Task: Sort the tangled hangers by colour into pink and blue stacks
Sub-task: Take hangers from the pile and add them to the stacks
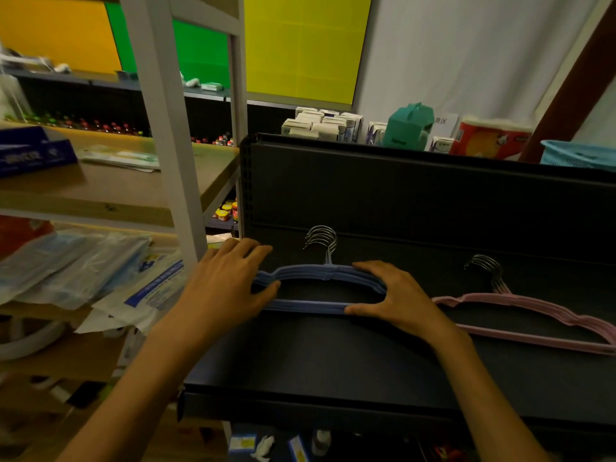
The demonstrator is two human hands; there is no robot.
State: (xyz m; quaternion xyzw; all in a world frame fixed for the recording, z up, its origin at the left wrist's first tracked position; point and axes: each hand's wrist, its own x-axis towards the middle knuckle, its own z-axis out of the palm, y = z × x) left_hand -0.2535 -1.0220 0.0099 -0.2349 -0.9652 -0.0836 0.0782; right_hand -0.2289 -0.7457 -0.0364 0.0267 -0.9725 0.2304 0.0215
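Observation:
A stack of several blue hangers [313,273] lies flat on the dark shelf [333,355], metal hooks pointing away from me. My left hand [230,281] covers its left end, fingers laid over it and thumb against the lower bar. My right hand [390,296] sits on its right end, fingers over the upper curve and thumb on the lower bar. To the right a stack of several pink hangers [533,308] lies flat on the same shelf, untouched.
A dark back panel [416,195] rises behind the shelf, topped by cartons, a teal box [408,126] and a blue basket [578,155]. At the left, wooden shelves [110,185] with a white post [170,135] hold plastic packets [86,268].

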